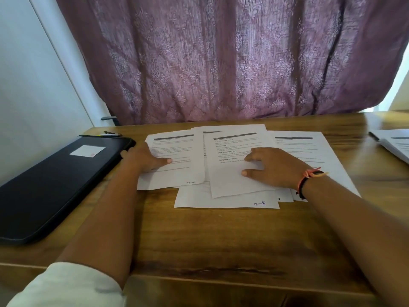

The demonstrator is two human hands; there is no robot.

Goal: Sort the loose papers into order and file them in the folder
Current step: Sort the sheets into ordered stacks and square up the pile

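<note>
Wooden table (199, 235), papers at centre, folder at left.
Loose papers (225, 202) lie fanned and overlapping on the far half. Black folder (55, 185) lies closed and flat at the left edge, white label (87, 151) on its cover. Small dark item (112, 133), perhaps a pen, beyond it. Second paper stack (396, 147) at the right edge, cut off.

The left arm has a white sleeve (66, 286) with a soft rolled cuff, ending above a bare forearm. Behind the right hand (274, 167), the wrist carries a black band (301, 193) and a thin orange-pink thread (312, 172) with loose knotted ends.
</note>
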